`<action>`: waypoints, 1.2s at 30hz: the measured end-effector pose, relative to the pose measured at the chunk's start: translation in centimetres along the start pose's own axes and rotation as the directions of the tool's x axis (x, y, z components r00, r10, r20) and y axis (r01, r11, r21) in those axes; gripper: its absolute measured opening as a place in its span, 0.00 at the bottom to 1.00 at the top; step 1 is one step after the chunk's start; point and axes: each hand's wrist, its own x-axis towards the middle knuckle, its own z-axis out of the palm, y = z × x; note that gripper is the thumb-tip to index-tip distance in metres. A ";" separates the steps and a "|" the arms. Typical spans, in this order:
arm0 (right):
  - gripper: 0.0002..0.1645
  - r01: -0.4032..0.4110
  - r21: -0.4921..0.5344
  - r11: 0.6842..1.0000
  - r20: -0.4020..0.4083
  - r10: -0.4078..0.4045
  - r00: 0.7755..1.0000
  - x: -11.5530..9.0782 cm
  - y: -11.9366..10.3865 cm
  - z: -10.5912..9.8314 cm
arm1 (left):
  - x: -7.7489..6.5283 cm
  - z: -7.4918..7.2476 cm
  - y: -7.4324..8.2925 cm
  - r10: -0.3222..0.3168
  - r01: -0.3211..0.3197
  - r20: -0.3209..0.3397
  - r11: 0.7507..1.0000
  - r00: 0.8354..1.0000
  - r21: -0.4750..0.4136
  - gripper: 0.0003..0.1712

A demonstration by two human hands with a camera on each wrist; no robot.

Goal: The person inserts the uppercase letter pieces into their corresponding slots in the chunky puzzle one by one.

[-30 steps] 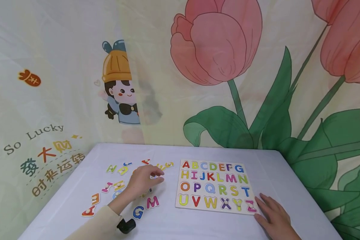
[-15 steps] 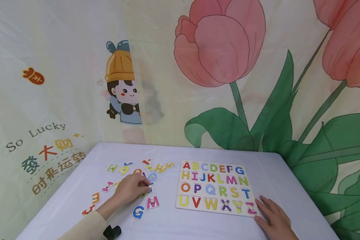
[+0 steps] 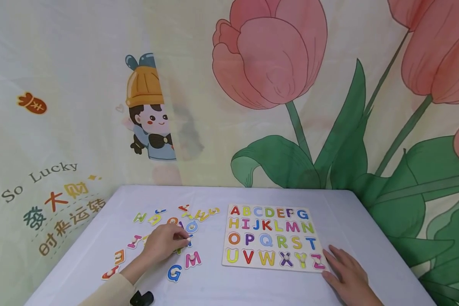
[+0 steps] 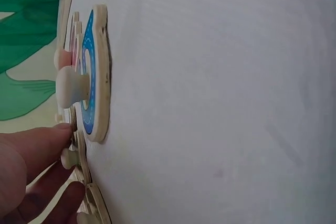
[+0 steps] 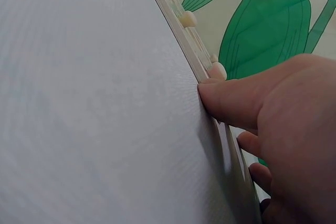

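Left hand (image 3: 163, 243) pinches blue wooden letter (image 3: 190, 243) — right hand (image 3: 347, 273), relaxed, touches rectangular board (image 3: 257, 250).

"So Lucky" on backdrop (image 3: 195, 42), A–Z on board (image 3: 275, 241), G on loose piece (image 3: 174, 273).

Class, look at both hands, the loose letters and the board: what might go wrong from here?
The left hand, at a blue letter piece, is close to the blue ring-shaped piece and may knock it.
The right hand touches the edge of the board; a push might shift it.
The yellow W lies askew, so it could be placed crooked.
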 end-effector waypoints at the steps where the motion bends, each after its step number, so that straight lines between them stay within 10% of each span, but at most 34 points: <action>1: 0.43 -0.001 0.001 1.000 0.001 0.001 1.000 0.0 0.0 0.0 | 0.0 0.0 0.1 0.003 -0.002 -0.002 1.000 1.000 0.004 0.07; 14: 0.44 -0.026 0.012 1.000 0.031 0.026 0.999 0.1 -0.3 -0.5 | 1.8 1.0 4.7 0.164 -0.164 -0.021 0.986 0.986 -0.005 0.05; 29: 0.43 -0.028 0.023 0.999 0.038 0.027 0.999 0.1 0.0 -0.1 | 4.5 6.5 14.9 0.342 -0.341 0.134 0.940 0.930 -0.032 0.03; 36: 0.43 -0.012 0.013 1.000 0.006 0.012 1.000 -0.1 -0.1 -0.1 | 5.5 8.8 18.8 0.461 -0.458 0.148 0.887 0.875 -0.056 0.02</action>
